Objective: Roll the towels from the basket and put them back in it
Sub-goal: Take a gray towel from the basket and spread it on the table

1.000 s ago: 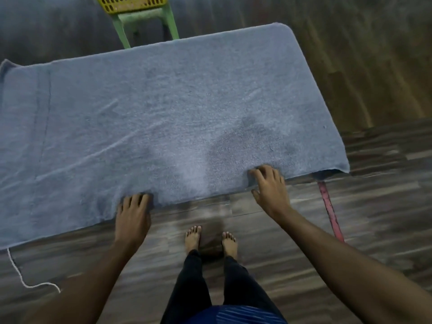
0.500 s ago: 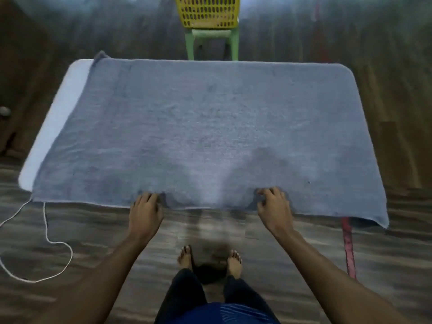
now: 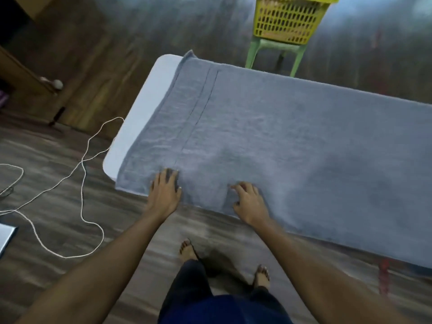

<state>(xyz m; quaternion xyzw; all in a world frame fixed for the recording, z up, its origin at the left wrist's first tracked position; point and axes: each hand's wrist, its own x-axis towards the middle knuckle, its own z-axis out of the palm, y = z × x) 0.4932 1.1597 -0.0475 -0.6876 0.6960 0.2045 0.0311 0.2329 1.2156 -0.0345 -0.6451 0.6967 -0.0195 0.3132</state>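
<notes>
From the head camera, a large grey terry towel point(image 3: 292, 146) lies spread flat over a white, round-cornered table point(image 3: 140, 113). It covers almost all of the top and leaves only a bare strip on the left. The pile looks soft and a little brushed, and a woven band of two dark parallel lines runs across it near its left end. The towel's near edge hangs slightly over the table's front.

The left hand point(image 3: 166, 192) rests palm-down on that near edge, its fingers straight and slightly spread, pressing on the cloth. Just beside it, the right hand point(image 3: 249, 202) sits arched on the same edge, with fingers bent and tips digging into the pile. I cannot tell whether it is actually pinching any fabric.

Beyond the table's far side stands a yellow plastic basket point(image 3: 287, 22) with slotted lattice walls, set on a pale green plastic stool point(image 3: 274, 46).

The floor point(image 3: 58, 160) is dark wood-grain plank, and a thin white cord point(image 3: 87, 146) loops across it on the left. A wooden door point(image 3: 77, 73) with a round knob stands at the far left. The person's bare feet point(image 3: 187, 250) and dark trousers show below.
</notes>
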